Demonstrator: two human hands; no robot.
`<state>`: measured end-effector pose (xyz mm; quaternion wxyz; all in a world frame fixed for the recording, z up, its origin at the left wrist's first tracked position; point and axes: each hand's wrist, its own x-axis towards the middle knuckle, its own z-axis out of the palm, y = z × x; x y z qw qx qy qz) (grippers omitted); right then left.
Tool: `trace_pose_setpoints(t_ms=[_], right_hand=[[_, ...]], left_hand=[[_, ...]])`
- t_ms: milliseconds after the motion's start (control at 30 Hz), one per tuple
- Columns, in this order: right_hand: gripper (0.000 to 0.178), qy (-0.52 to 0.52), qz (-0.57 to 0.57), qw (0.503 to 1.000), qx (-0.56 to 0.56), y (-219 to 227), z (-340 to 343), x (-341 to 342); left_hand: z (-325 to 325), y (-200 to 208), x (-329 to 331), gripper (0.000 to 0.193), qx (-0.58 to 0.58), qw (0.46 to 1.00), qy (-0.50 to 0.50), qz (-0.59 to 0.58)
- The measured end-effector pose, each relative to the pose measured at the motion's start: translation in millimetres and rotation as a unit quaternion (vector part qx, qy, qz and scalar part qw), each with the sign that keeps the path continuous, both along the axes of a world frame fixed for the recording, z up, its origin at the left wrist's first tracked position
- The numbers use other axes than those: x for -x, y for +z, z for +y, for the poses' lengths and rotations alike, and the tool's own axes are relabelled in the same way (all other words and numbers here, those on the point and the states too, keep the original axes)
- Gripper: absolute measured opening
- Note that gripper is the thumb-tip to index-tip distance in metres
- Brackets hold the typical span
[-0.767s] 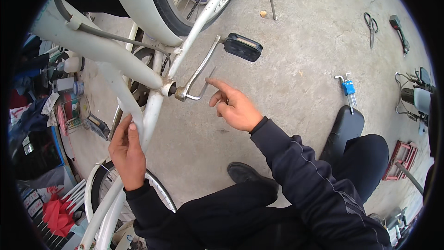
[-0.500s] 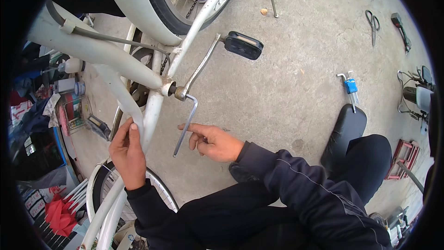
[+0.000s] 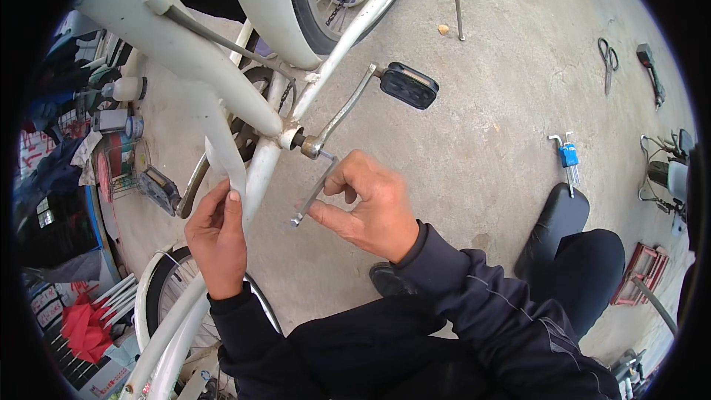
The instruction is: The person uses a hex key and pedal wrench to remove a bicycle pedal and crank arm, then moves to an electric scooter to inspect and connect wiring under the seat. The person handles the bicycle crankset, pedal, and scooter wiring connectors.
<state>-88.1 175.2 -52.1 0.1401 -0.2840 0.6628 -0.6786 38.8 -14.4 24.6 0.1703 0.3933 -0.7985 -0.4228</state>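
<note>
A white bicycle frame (image 3: pixel 264 170) stands at the left. My left hand (image 3: pixel 221 241) grips one of its lower tubes, thumb on the near side and fingers partly hidden. A bent hex key (image 3: pixel 320 185) sits with its short end at the axle end of the crank arm (image 3: pixel 342 115), beside the bottom bracket. At its long arm, my right hand (image 3: pixel 374 204) is closed, thumb and curled fingers against the metal; the exact contact is partly hidden. A black pedal (image 3: pixel 409 86) is on the crank's outer end.
On the concrete floor to the right lie a blue-held hex key set (image 3: pixel 568 155), scissors (image 3: pixel 608 65) and a dark-handled tool (image 3: pixel 651 74). A black padded seat (image 3: pixel 552 222) is beside my knee. Red folded umbrella cloth (image 3: pixel 87 330) and clutter line the left.
My right hand has moved up and curled from a pointing shape onto the hex key. The key's free end has swung slightly. The view has shifted; my left hand stays on the tube.
</note>
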Motion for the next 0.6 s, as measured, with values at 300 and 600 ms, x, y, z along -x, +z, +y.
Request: trace_pose_setpoints(t_ms=[300,600], right_hand=[[0.041,-0.106,-0.114,0.988,-0.020,-7,-11,57],[0.040,-0.042,-0.355,0.934,-0.022,-69,-19,83]], left_hand=[[-5,2,-2,0.026,0.047,0.993,0.106,0.000],[0,17,29,0.066,-0.029,0.968,0.127,0.215]])
